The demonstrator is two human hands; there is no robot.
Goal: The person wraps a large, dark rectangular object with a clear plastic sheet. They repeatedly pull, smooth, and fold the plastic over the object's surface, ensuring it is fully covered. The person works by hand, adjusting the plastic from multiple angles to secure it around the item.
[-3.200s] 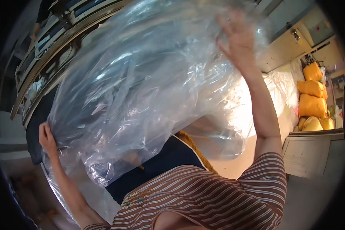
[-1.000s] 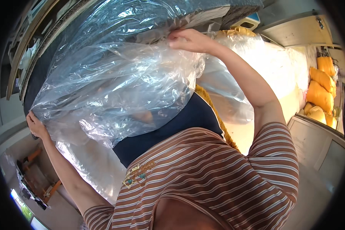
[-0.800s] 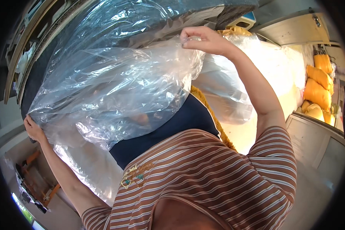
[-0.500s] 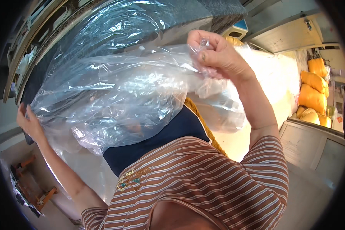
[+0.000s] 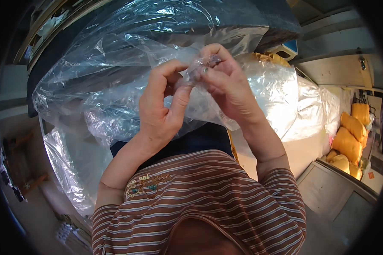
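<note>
A large sheet of clear plastic film [image 5: 115,72], crinkled and shiny, spreads in front of me over a dark surface [image 5: 242,17]. Both hands meet above it, pinching one bunched part of the film between them. My left hand [image 5: 162,100] closes thumb and fingers on the bunch from the left. On the other side, my right hand [image 5: 230,83] grips the same gathered film, its fingers curled. Whether this is a bag's opening or a loose edge, I cannot tell. The film's lower part hangs against my front.
More clear film [image 5: 281,102] lies brightly lit at the right. Several orange-yellow bundles [image 5: 349,140] are piled at the far right, near a pale cabinet [image 5: 336,191]. A blue and white box [image 5: 285,50] stands by the dark surface's right end. Shiny film [image 5: 66,165] hangs at lower left.
My left hand has come from the far left to the middle and now pinches the film beside my right hand. The right hand, still gripping, has moved slightly down and left.
</note>
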